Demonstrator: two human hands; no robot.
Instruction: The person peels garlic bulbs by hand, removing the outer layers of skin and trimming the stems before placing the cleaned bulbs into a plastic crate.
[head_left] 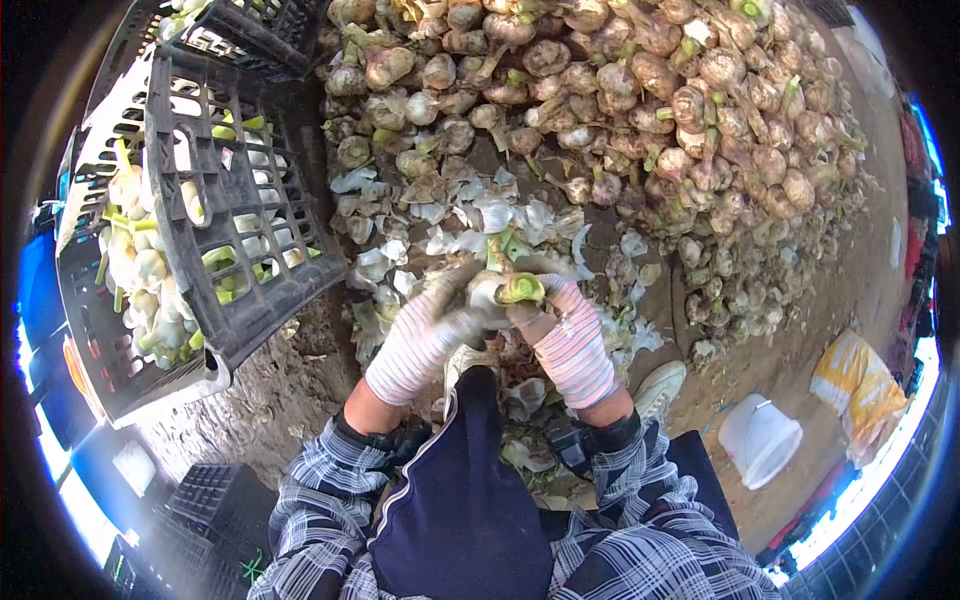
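A garlic bulb [485, 291] with a whitish skin and a cut green stem is held between my two gloved hands, in front of my knees. My left hand [432, 320], in a striped knit glove, is closed on the bulb's left side, its fingers slightly blurred. On the other side my right hand [562, 335], gloved alike, has its fingers wrapped around the stem end. Loose peeled skins [380, 262] lie on the ground just beyond and below the hands. The fingertips behind the bulb are partly hidden.
A large heap of unpeeled garlic [650, 110] fills the far side. To my left stands a black plastic crate [240, 320] holding cleaned white bulbs [140, 260]. A white bucket [760, 440] and a yellow-white sack [858, 385] are on the right; a dark crate [210, 495] is at lower left.
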